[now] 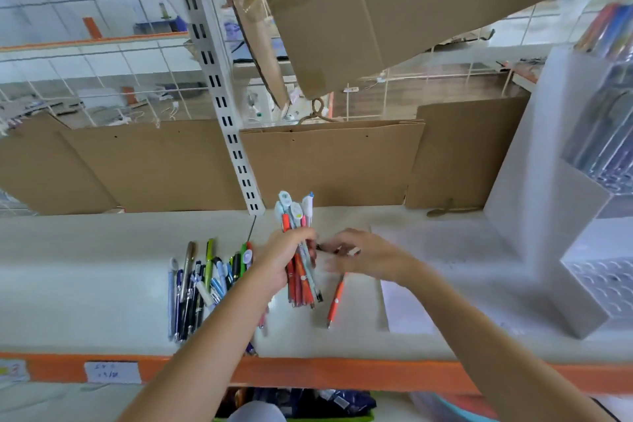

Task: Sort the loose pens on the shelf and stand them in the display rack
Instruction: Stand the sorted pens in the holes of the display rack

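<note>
Left hand: I am gripping the pen bundle.
Right hand: blurred; possibly pinching one pen.
Risk: loosening grip is spilling bundle.

Both bare forearms reach away from the near edge and converge at the middle. The left hand is curled, its fingers wrapped in a grip. The right hand, just right of it, is blurred, fingers bent leftward.
</note>
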